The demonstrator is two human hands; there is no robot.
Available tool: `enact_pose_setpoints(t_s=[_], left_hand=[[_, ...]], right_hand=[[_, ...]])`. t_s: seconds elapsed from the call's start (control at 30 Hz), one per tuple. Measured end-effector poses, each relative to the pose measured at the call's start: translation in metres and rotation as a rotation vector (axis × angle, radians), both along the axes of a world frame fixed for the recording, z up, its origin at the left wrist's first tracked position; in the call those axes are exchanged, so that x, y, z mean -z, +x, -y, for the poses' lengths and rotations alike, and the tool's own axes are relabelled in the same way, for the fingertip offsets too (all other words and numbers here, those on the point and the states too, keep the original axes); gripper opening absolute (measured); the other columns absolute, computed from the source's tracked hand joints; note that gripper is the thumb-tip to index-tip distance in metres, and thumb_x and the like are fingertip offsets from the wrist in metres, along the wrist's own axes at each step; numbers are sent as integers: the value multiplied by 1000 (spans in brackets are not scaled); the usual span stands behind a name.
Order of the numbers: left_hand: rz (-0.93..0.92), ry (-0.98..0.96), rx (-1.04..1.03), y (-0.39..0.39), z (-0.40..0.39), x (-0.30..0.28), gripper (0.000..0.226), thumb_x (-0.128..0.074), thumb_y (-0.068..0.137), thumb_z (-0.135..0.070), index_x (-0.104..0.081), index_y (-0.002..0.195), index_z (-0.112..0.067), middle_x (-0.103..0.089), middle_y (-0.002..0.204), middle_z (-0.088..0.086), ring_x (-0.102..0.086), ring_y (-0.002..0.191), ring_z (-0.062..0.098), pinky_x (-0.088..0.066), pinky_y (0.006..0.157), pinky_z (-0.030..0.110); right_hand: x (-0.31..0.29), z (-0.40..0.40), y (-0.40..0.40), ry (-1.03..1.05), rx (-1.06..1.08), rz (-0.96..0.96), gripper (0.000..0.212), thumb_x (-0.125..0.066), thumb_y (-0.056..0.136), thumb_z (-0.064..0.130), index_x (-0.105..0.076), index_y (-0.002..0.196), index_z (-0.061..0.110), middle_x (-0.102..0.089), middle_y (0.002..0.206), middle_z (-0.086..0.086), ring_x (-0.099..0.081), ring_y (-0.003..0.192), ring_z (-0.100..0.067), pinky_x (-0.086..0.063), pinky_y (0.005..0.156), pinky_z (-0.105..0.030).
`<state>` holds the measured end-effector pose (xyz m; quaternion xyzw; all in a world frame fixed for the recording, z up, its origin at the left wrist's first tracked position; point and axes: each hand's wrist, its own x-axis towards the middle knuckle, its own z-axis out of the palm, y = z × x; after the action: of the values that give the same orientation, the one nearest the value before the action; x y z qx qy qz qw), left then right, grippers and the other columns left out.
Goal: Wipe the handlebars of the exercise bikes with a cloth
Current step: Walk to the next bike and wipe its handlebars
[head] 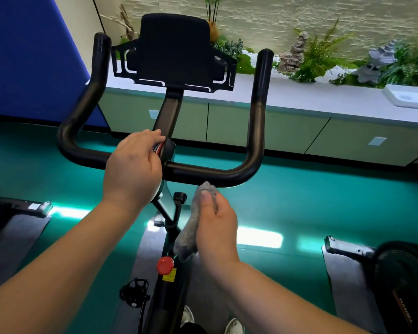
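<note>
Black U-shaped handlebars (203,171), horns upright. Grey cloth (193,227) bunched, top end touching lower right bar, rest hanging below.

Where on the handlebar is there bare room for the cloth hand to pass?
Free: the bar's right half and right upright, also the left bend. Crowded: the centre, where the left hand grips beside the stem. The right hand holds the cloth.

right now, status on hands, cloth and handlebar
Left hand gripping handlebar at centre. Right hand pinching grey cloth, cloth tip at the bar's underside. Nothing blocking the bar.
</note>
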<state>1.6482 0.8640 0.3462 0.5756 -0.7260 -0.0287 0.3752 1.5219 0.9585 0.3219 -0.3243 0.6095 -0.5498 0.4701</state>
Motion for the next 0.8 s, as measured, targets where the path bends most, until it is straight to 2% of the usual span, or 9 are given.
enact_pose_setpoints(t_s=[0.13, 0.27, 0.4, 0.47, 0.6, 0.8], left_hand=[[3, 9, -1, 1, 0, 1, 46, -32, 80, -14, -66, 111, -14, -65, 120, -1, -53, 120, 17, -41, 103, 34], [9, 3, 10, 1, 1, 0, 45, -35, 80, -11, -66, 111, -12, -65, 120, 1, -54, 119, 20, -40, 104, 35], [24, 15, 9, 4, 2, 1, 46, -34, 79, -13, -66, 112, -13, -65, 121, 0, -53, 121, 19, -37, 105, 31], [18, 11, 20, 5, 3, 1, 47, -32, 78, -14, -66, 111, -13, -65, 120, 0, -53, 120, 18, -37, 105, 31], [13, 8, 38, 5, 4, 1, 46, -33, 78, -13, -66, 110, -14, -66, 119, -1, -54, 119, 18, -38, 104, 31], [18, 35, 26, 1, 1, 0, 45, -33, 81, -13, -65, 113, -14, -64, 121, -2, -52, 121, 17, -41, 103, 36]], right_hand=[[4, 1, -14, -5, 70, -31, 19, -48, 97, 20, -66, 103, 25, -68, 98, 9, -63, 91, -3, -48, 80, -15], [3, 13, 11, 50, 13, 20, 15, -52, 96, 20, -64, 90, 13, -63, 78, 4, -55, 65, 0, -43, 58, -9], [1, 28, 45, 107, -89, 118, 18, -55, 95, 22, -66, 98, 8, -65, 82, -1, -56, 64, -2, -45, 55, -8], [1, 30, 46, 96, -86, 140, 17, -56, 94, 20, -66, 99, 8, -66, 82, -1, -57, 62, 0, -45, 56, -8], [1, 26, 27, 21, -73, 63, 9, -58, 92, 15, -65, 97, 12, -64, 79, 8, -56, 58, 13, -41, 56, -3], [6, 11, -15, 11, 49, 44, 14, -62, 89, 15, -67, 99, 23, -69, 88, 14, -64, 74, 5, -48, 67, -7]])
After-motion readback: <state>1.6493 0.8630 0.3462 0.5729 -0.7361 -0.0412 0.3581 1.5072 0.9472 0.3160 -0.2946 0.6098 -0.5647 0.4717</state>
